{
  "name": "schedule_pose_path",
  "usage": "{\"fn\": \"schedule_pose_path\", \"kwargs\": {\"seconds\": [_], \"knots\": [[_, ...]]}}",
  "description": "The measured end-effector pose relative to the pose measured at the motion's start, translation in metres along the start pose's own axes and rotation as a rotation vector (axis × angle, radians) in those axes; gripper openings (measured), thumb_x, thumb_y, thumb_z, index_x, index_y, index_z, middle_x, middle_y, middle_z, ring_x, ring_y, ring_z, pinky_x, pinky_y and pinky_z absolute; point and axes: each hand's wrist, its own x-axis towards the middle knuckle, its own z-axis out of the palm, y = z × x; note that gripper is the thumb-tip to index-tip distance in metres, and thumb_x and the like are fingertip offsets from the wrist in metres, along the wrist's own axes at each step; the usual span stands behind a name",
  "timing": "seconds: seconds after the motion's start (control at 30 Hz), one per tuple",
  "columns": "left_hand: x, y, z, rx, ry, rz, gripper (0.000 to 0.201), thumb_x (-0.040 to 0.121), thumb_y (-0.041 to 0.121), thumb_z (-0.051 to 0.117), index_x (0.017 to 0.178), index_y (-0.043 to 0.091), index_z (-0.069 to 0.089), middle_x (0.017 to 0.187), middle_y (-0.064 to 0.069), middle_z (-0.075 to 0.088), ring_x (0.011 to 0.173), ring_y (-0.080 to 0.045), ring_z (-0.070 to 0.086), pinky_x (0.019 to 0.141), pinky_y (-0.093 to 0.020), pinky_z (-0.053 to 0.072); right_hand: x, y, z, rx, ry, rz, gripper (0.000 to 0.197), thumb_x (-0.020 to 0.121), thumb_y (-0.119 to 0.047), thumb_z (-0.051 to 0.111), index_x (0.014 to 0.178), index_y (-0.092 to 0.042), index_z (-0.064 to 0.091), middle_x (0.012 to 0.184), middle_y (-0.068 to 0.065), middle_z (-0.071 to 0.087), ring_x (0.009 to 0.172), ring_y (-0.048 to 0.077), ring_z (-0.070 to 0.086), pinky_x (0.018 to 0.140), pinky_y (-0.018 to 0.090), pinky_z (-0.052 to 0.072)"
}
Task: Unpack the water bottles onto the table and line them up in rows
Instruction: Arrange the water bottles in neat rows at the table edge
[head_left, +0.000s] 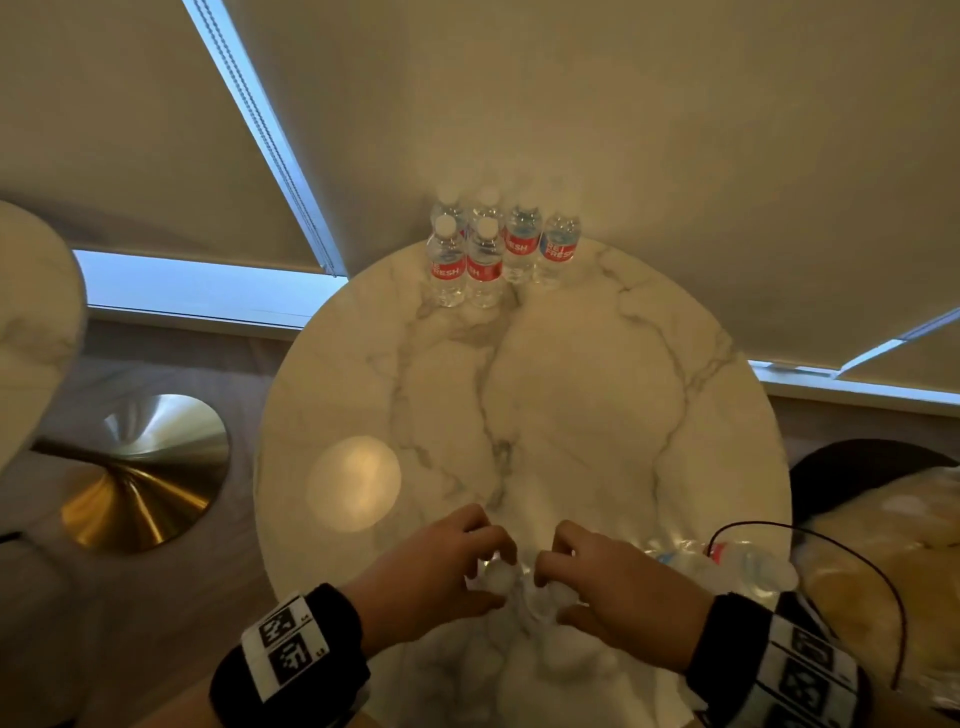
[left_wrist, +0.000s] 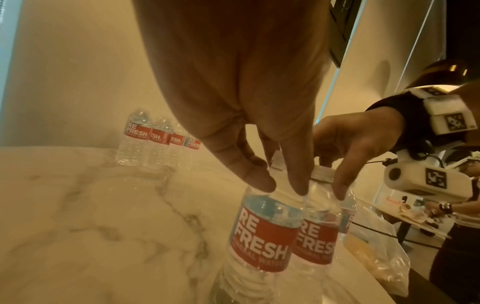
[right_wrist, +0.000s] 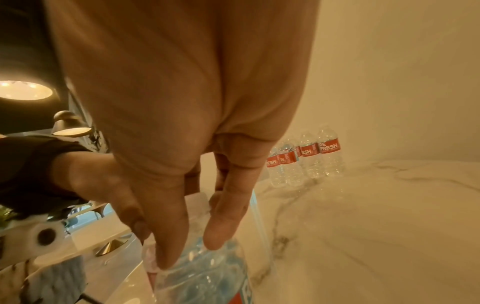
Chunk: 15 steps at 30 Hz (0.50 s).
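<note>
Several clear water bottles (head_left: 498, 249) with red labels stand in two short rows at the far edge of the round marble table (head_left: 571, 389); they also show in the wrist views as bottles (left_wrist: 158, 139) and bottles (right_wrist: 306, 158). Near the front edge my left hand (head_left: 467, 561) pinches the neck of an upright bottle (left_wrist: 262, 236), as the left hand (left_wrist: 279, 185) shows close up. Beside it my right hand (head_left: 561, 571) grips the top of a second upright bottle (left_wrist: 319, 236). The right hand (right_wrist: 192, 246) has fingertips on that bottle's shoulder (right_wrist: 207, 277).
Crumpled plastic wrap with more bottles (head_left: 727, 566) lies at the table's front right edge, crossed by a black cable (head_left: 857, 556). A padded seat (head_left: 883, 545) is to the right, a gold table base (head_left: 145, 467) to the left. A wall backs the table. Another person (left_wrist: 454, 226) stands nearby.
</note>
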Motion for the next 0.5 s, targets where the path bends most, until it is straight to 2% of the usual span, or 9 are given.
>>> {"fn": "schedule_pose_path", "kwargs": {"seconds": [0.07, 0.13, 0.2, 0.27, 0.3, 0.33, 0.43, 0.5], "knots": [[0.005, 0.002, -0.008, 0.005, 0.015, -0.004, 0.042, 0.104, 0.039, 0.076, 0.142, 0.027, 0.063, 0.129, 0.008, 0.054, 0.104, -0.013, 0.066, 0.102, -0.027, 0.061, 0.008, 0.004, -0.011, -0.028, 0.021, 0.028, 0.030, 0.087, -0.034, 0.063, 0.113, -0.031, 0.048, 0.112, -0.003, 0.044, 0.088, 0.023, 0.056, 0.079, 0.036, 0.049], [0.013, 0.002, -0.020, 0.018, 0.044, -0.020, 0.042, 0.104, 0.038, 0.076, 0.142, 0.024, 0.064, 0.132, 0.002, 0.058, 0.108, -0.017, 0.069, 0.104, -0.031, 0.061, 0.020, 0.009, -0.026, -0.038, 0.026, 0.061, 0.030, 0.085, -0.035, 0.064, 0.111, -0.031, 0.049, 0.109, -0.001, 0.045, 0.086, 0.025, 0.056, 0.076, 0.038, 0.050], [0.025, -0.001, -0.035, 0.017, 0.086, -0.033, 0.041, 0.104, 0.036, 0.076, 0.141, 0.023, 0.064, 0.126, 0.004, 0.057, 0.105, -0.016, 0.068, 0.097, -0.023, 0.060, 0.037, 0.017, -0.044, -0.030, 0.043, 0.085, 0.030, 0.083, -0.033, 0.066, 0.109, -0.030, 0.052, 0.108, 0.000, 0.047, 0.085, 0.026, 0.057, 0.074, 0.037, 0.049], [0.043, -0.008, -0.054, 0.007, 0.149, -0.054, 0.039, 0.105, 0.035, 0.076, 0.140, 0.023, 0.064, 0.118, 0.010, 0.050, 0.093, -0.008, 0.061, 0.083, -0.008, 0.050, 0.057, 0.026, -0.065, -0.041, 0.085, 0.102, 0.031, 0.081, -0.030, 0.068, 0.109, -0.028, 0.054, 0.106, 0.001, 0.048, 0.086, 0.026, 0.057, 0.072, 0.035, 0.047], [0.054, -0.012, -0.065, 0.006, 0.189, -0.064, 0.039, 0.105, 0.034, 0.076, 0.140, 0.022, 0.064, 0.116, 0.011, 0.048, 0.088, -0.005, 0.057, 0.078, -0.005, 0.046, 0.068, 0.031, -0.077, -0.050, 0.108, 0.114, 0.031, 0.081, -0.029, 0.069, 0.109, -0.027, 0.055, 0.104, 0.002, 0.048, 0.086, 0.026, 0.056, 0.072, 0.034, 0.046], [0.067, -0.016, -0.078, 0.010, 0.232, -0.065, 0.038, 0.105, 0.031, 0.076, 0.140, 0.021, 0.064, 0.115, 0.011, 0.047, 0.085, -0.006, 0.054, 0.077, -0.009, 0.045, 0.080, 0.036, -0.090, -0.060, 0.133, 0.128, 0.032, 0.081, -0.029, 0.069, 0.109, -0.027, 0.056, 0.102, 0.001, 0.047, 0.086, 0.025, 0.055, 0.071, 0.033, 0.044], [0.110, -0.028, -0.119, 0.032, 0.347, -0.044, 0.040, 0.106, 0.027, 0.076, 0.142, 0.013, 0.064, 0.115, 0.004, 0.048, 0.092, -0.015, 0.054, 0.091, -0.027, 0.052, 0.118, 0.056, -0.134, -0.088, 0.217, 0.193, 0.033, 0.081, -0.030, 0.071, 0.111, -0.027, 0.057, 0.098, -0.001, 0.044, 0.087, 0.022, 0.053, 0.073, 0.031, 0.042], [0.140, -0.034, -0.148, 0.060, 0.398, -0.036, 0.042, 0.108, 0.026, 0.074, 0.145, 0.010, 0.062, 0.126, -0.007, 0.057, 0.096, -0.016, 0.052, 0.100, -0.036, 0.053, 0.144, 0.074, -0.165, -0.105, 0.279, 0.229, 0.033, 0.081, -0.029, 0.072, 0.112, -0.026, 0.059, 0.098, 0.000, 0.045, 0.093, 0.026, 0.056, 0.077, 0.032, 0.043]]}}
